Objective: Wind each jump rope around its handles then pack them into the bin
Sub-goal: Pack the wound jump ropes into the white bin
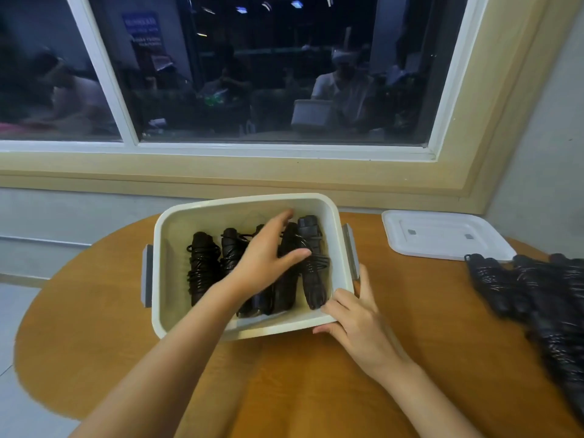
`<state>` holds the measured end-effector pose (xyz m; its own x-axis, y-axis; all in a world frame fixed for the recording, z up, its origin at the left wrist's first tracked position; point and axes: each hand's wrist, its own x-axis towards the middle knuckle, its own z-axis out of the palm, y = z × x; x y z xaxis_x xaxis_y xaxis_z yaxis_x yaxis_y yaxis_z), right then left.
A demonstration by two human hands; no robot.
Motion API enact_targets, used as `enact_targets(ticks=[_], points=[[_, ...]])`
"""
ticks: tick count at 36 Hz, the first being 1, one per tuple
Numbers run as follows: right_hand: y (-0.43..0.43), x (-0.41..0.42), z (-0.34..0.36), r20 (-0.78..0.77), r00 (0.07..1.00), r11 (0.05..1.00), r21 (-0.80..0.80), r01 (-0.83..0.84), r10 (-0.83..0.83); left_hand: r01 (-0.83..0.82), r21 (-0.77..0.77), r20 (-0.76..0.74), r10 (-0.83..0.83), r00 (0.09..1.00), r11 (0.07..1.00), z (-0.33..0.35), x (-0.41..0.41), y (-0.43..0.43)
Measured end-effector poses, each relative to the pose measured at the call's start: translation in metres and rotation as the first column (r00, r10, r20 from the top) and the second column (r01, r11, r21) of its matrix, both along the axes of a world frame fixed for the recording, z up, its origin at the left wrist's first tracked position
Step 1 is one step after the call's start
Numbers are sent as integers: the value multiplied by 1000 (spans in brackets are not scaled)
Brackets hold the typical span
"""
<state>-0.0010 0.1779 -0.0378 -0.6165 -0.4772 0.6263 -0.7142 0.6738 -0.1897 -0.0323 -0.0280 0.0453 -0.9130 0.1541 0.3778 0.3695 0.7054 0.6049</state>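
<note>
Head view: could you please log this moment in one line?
left hand: flat over wound ropes in bin | right hand: grips bin's near right corner | lid: off, on table | rope pile: at right

A blue poster (141,26) with pale lettering is seen in the dark window glass (284,74), but its words are too blurred to be read. No legible text, brand or number is shown elsewhere.

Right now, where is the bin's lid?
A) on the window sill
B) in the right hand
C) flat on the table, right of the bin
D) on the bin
C: the lid lies flat on the table, right of the open bin.
</note>
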Motion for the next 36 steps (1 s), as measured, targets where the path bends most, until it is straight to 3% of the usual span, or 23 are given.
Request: enact_targets(ticks=[2, 7, 12, 15, 22, 26, 28, 31, 33, 36], points=[[0, 1, 1, 1, 1000, 1000, -1, 7, -7, -10, -11, 66, 10, 998, 1000, 4, -8, -9], [2, 1, 0, 11, 1000, 1000, 1, 3, -3, 70, -403, 89, -37, 995, 912, 7, -27, -15], [3, 2, -4, -10, 1000, 1000, -1, 3, -3, 53, -507, 75, -18, 997, 860, 10, -34, -15], [2, 2, -5, -47, 998, 999, -2, 34, -34, -21, -603, -28, 5, 1000, 798, 9, -36, -11], [-3, 1, 1, -199, 971, 990, 19, 139, -132, -220, -632, -165, 149, 975, 743, 4, -31, -5], [-7, -1, 3, -233, 963, 989, 27, 143, -133, -191, -592, -87, 174, 981, 783, 1, -27, -4], [-8, 0, 3, -251, 959, 990, 12, 139, -131, -155, -508, -66, 141, 988, 847, 0, -22, -4], [-11, 2, 5, -246, 961, 992, -8, 127, -125, -110, -402, -240, 11, 971, 909, -4, -9, -3], [-12, 1, 7, -229, 966, 992, -6, 122, -120, -53, -435, -308, -93, 947, 899, -7, 0, 2], [-11, 2, 7, -209, 971, 993, 22, 119, -112, -36, -568, -260, -139, 956, 822, -13, 3, 8]])
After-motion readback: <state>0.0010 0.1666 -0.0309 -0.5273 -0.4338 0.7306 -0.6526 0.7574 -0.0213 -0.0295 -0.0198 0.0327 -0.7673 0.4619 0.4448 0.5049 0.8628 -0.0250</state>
